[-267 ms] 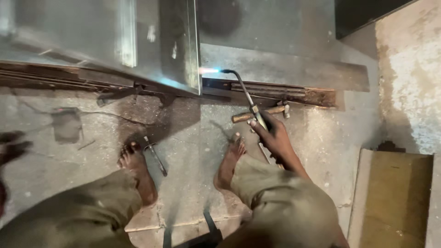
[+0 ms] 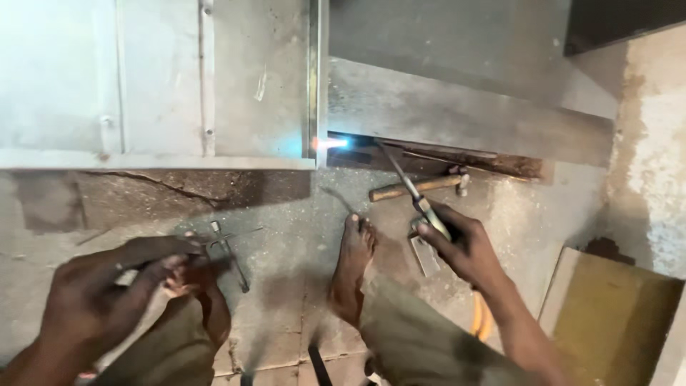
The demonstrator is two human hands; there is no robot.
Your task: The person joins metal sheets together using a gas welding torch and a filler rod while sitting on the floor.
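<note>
My right hand (image 2: 461, 243) grips a gas torch (image 2: 411, 187) whose thin bent tube reaches up and left. Its blue-white flame (image 2: 332, 143) plays on the lower corner of a grey sheet-metal box (image 2: 214, 86), where a small spot glows orange. My left hand (image 2: 107, 293) is raised at the lower left, fingers closed around a thin rod-like piece; what it is stays unclear. Both of my bare feet rest on the concrete floor, the right foot (image 2: 351, 268) just left of the torch hand.
A wooden-handled hammer (image 2: 418, 187) lies on the floor behind the torch. A small metal tool (image 2: 227, 254) lies by my left foot. A flat metal sheet (image 2: 457, 107) leans behind. A yellowish board (image 2: 614, 314) sits at the right by a rough wall.
My left hand has come up into view from the far left edge, closed on a thin piece. The view has shifted closer and rightward; the torch flame stays at the box corner.
</note>
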